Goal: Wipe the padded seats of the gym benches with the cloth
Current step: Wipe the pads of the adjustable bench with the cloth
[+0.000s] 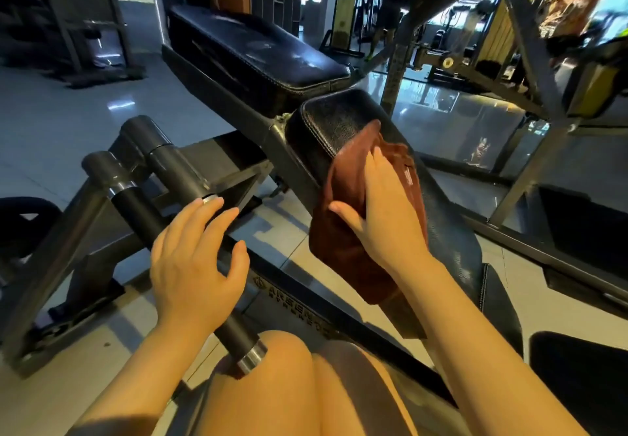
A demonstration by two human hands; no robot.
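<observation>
seat pad [343, 119]: its middle lies under the brown cloth [346, 218]
right hand [380, 211]: fingertips hidden in the cloth's folds
black bar [163, 218]: partly covered by the left hand [193, 262]
frame lettering [299, 309]: too blurred to read
people at the back [387, 3]: blurred, dark, upper bodies cut by the top edge
right-side rack [543, 27]: blurred, contents unclear

Grained black leather seat [343, 119] — soft cloth [343, 231].

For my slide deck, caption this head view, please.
Right hand presses brown cloth on black padded seat; left hand hovers.
</observation>
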